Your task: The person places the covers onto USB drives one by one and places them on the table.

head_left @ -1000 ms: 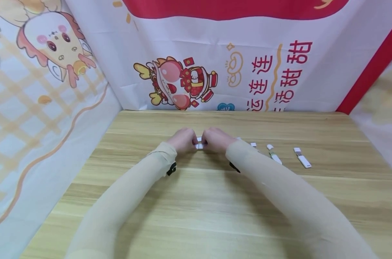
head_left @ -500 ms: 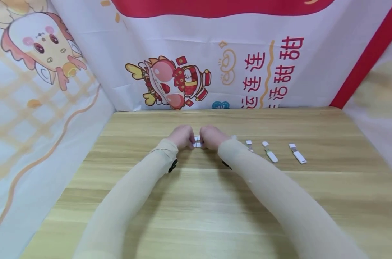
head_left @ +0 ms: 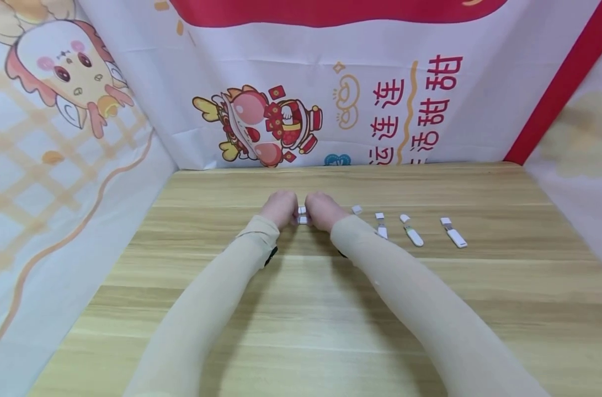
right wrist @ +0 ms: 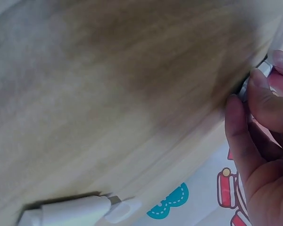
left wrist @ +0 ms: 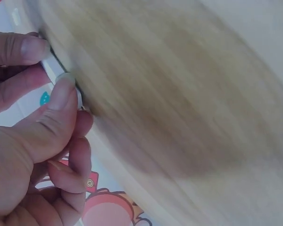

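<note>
My left hand (head_left: 280,208) and right hand (head_left: 324,210) are close together over the table's far half. Between them is a small white USB flash drive (head_left: 303,219), mostly hidden by my fingers. A separate-looking white part (head_left: 302,210) sits just beyond it. In the left wrist view, my left thumb and fingers pinch one end of the white strip (left wrist: 54,66), while right fingertips (left wrist: 34,49) hold the other. The right wrist view shows my right thumb and index finger on the same drive (right wrist: 262,70). Its exact join is hidden.
To the right lie several white flash drives, including one (head_left: 414,236) with green near its connector and one (head_left: 456,238) farthest right. A white cap (head_left: 357,209) shows beside my right sleeve (head_left: 380,259). A printed cloth (head_left: 281,55) hangs behind the wooden table (head_left: 301,309).
The head view has shifted slightly. My hands have drawn a little closer together, still holding the drive. My right sleeve now uncovers more of the nearest drives and the cap.
</note>
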`<state>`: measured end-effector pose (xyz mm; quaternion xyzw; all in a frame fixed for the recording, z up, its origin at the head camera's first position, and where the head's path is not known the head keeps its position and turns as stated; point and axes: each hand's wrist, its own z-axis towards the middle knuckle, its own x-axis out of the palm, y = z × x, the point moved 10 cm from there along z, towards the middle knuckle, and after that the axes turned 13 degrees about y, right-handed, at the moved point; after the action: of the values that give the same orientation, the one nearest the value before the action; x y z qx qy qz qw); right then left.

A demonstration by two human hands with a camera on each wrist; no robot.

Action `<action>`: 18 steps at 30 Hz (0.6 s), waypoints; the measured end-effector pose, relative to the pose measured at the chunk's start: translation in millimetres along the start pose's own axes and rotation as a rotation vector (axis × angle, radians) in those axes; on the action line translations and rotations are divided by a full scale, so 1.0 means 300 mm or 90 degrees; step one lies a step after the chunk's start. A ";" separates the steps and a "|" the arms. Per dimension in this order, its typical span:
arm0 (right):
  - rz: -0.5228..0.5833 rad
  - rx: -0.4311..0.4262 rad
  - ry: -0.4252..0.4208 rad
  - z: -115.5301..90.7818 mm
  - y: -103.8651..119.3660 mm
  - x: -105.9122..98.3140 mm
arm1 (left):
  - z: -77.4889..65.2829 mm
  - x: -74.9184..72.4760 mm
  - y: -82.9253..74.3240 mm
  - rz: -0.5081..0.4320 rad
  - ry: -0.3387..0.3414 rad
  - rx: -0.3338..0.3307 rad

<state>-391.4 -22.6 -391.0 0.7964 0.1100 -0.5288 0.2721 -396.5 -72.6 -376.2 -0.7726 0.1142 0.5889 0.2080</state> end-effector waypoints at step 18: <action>0.016 0.010 -0.026 -0.010 -0.015 0.005 | 0.004 0.006 -0.009 0.016 0.007 0.040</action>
<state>-390.6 -17.4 -392.8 0.7892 0.0900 -0.5420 0.2745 -395.7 -69.5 -377.7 -0.7676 0.1436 0.5831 0.2240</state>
